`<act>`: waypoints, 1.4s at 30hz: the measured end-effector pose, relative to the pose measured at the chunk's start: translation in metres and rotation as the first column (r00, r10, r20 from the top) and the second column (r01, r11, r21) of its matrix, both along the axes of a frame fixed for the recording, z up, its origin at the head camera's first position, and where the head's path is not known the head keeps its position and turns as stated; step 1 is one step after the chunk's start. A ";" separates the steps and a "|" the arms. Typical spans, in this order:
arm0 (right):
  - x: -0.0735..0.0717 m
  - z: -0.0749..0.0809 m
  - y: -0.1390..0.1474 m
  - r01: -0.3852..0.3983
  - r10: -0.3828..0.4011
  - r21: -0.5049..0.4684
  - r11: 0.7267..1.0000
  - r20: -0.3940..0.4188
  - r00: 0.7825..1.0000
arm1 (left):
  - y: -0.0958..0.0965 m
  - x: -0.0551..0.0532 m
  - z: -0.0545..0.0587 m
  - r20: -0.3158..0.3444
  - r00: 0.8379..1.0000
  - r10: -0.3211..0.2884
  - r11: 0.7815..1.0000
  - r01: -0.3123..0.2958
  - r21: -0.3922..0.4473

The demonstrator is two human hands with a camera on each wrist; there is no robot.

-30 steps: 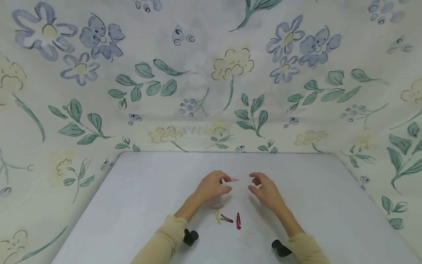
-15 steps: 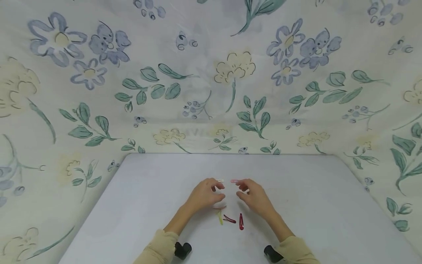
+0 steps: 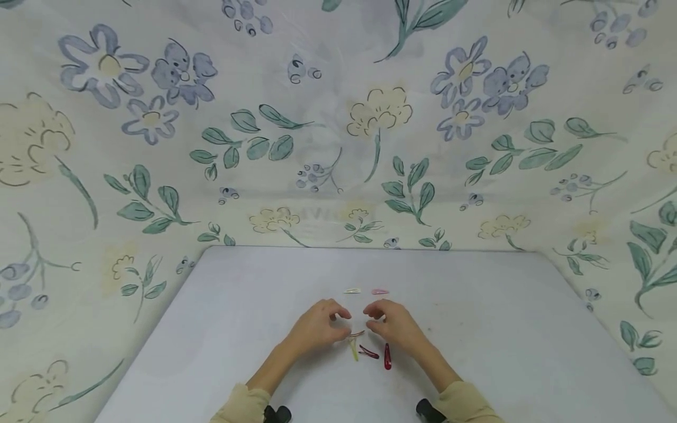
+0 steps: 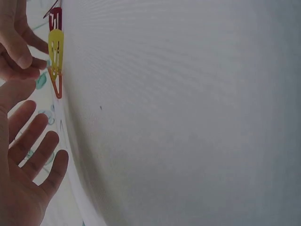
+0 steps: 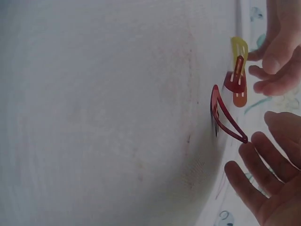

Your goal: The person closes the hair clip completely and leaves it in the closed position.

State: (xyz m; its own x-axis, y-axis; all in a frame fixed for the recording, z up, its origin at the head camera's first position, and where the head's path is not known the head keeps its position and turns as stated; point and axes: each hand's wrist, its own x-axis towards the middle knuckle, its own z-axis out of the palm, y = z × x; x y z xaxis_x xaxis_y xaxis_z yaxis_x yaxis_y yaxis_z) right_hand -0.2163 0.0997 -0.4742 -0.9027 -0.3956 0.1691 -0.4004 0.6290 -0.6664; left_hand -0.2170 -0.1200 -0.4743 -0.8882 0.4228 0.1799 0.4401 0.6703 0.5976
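Observation:
Several hair snap clips lie on the white table. Farther out are a pale yellow clip (image 3: pixel 352 291) and a pink clip (image 3: pixel 379 291), side by side and apart from both hands. Nearer lies a loose group: an orange clip (image 3: pixel 357 333), a yellow clip (image 3: pixel 354 351), a dark red clip (image 3: pixel 368 352) and a red clip (image 3: pixel 388 356). My left hand (image 3: pixel 319 325) hovers left of this group, thumb close to the orange clip; contact cannot be judged. Across from it, my right hand (image 3: pixel 396 326) is above the red clip (image 5: pixel 223 113). Both hands have loosely bent fingers and hold nothing.
The white table (image 3: pixel 227 329) extends around the clips on all sides. A floral cloth (image 3: pixel 317 147) rises behind its far edge. Black wrist devices (image 3: pixel 431 411) sit at both sleeves.
One second ago the pink clip was at my left fingertips, then near my right fingertips. Now both hands have drawn back toward the near group, leaving the pink and pale yellow clips lying.

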 end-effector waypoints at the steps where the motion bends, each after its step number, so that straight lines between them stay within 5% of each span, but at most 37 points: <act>1: 0.001 0.000 -0.001 -0.005 0.005 0.010 1.000 0.008 1.000 | 0.000 0.002 0.000 -0.002 1.000 -0.008 1.000 0.008 -0.010; 10: 0.006 -0.005 -0.007 -0.003 0.000 0.095 0.996 0.024 1.000 | 0.010 0.012 -0.002 -0.090 0.995 -0.046 0.997 0.041 -0.059; 22: 0.008 -0.005 -0.015 -0.009 0.017 0.219 0.976 -0.032 0.999 | 0.015 0.020 -0.007 -0.217 0.976 0.017 0.982 -0.057 -0.182; 35: 0.007 -0.006 -0.015 0.018 -0.006 0.234 0.972 -0.053 0.999 | 0.020 0.018 -0.009 -0.211 0.976 0.045 0.975 -0.089 -0.205; 42: 0.006 -0.006 -0.014 0.027 -0.024 0.187 0.982 -0.019 1.000 | 0.021 0.023 -0.006 -0.156 0.985 0.075 0.979 -0.102 -0.176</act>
State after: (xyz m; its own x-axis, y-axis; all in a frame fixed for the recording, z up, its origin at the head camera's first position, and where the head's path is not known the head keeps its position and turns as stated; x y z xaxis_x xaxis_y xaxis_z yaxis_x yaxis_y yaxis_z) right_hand -0.2104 0.0859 -0.4801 -0.9108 -0.3982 0.1092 -0.3923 0.7521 -0.5296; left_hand -0.1942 -0.0988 -0.4803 -0.8930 0.3815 0.2388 0.4482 0.8023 0.3943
